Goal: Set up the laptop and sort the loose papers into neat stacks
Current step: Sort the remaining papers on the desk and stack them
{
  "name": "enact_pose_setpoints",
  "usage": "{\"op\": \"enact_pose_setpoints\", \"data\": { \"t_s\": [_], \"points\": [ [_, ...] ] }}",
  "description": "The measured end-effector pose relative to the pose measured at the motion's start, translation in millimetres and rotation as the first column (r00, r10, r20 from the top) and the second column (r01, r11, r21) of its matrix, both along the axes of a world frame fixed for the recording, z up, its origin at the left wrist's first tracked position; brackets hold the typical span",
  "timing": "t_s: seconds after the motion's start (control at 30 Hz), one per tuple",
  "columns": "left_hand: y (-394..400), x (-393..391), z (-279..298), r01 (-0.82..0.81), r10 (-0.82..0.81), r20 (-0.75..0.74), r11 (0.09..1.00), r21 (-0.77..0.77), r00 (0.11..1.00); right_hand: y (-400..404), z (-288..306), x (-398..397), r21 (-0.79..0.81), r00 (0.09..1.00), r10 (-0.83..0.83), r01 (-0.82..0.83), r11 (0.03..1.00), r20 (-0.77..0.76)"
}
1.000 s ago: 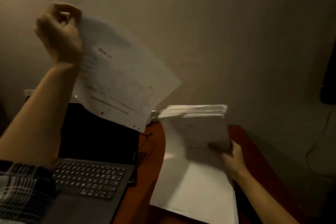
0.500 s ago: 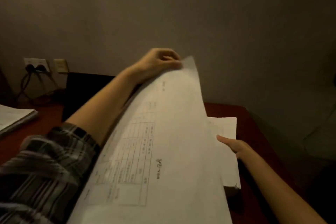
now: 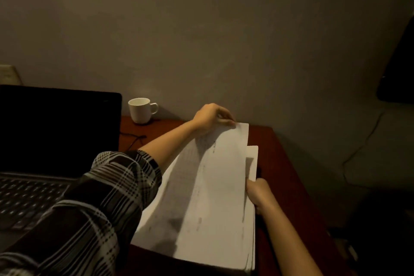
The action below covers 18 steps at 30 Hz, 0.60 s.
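A printed sheet of paper point(image 3: 215, 186) lies slanted over a paper stack point(image 3: 252, 242) on the right part of the desk. My left hand point(image 3: 210, 119) reaches across and pinches the sheet's far edge. At the stack's right side, my right hand point(image 3: 257, 192) grips the papers, its fingers tucked under the sheets and hidden. The open laptop point(image 3: 44, 141) stands at the left with a dark screen and its keyboard showing; my plaid sleeve covers its right corner.
A white mug point(image 3: 142, 110) stands by the wall behind the laptop. A thin black cable point(image 3: 134, 139) lies on the reddish-brown desk point(image 3: 282, 163). The desk's right edge drops to a dim floor with a cord point(image 3: 358, 150). A wall socket plate point(image 3: 9, 74) is at far left.
My left hand has swung the sheet from up high at the left down across onto the stack at the right. The view has shifted, so the mug and laptop screen now show.
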<state>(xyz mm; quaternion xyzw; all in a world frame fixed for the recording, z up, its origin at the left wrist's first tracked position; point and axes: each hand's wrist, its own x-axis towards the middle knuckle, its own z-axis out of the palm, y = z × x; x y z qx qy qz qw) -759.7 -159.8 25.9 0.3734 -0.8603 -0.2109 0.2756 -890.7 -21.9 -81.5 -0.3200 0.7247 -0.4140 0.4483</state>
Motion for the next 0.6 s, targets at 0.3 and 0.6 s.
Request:
{"op": "enact_pose_setpoints", "data": {
  "t_s": [0.3,0.6],
  "points": [
    [-16.1,-15.7,-36.7,-0.212,0.214,0.026,0.974,-0.078,0.976,-2.5,-4.8,-9.5,-0.127,0.954,0.103,-0.069,0.990,0.282],
    [41.3,110.0,-61.4,-0.342,0.445,0.008,0.677,0.651,0.896,7.6,-11.0,-1.5,-0.325,0.973,0.054,0.023,0.946,0.226]
  ]
}}
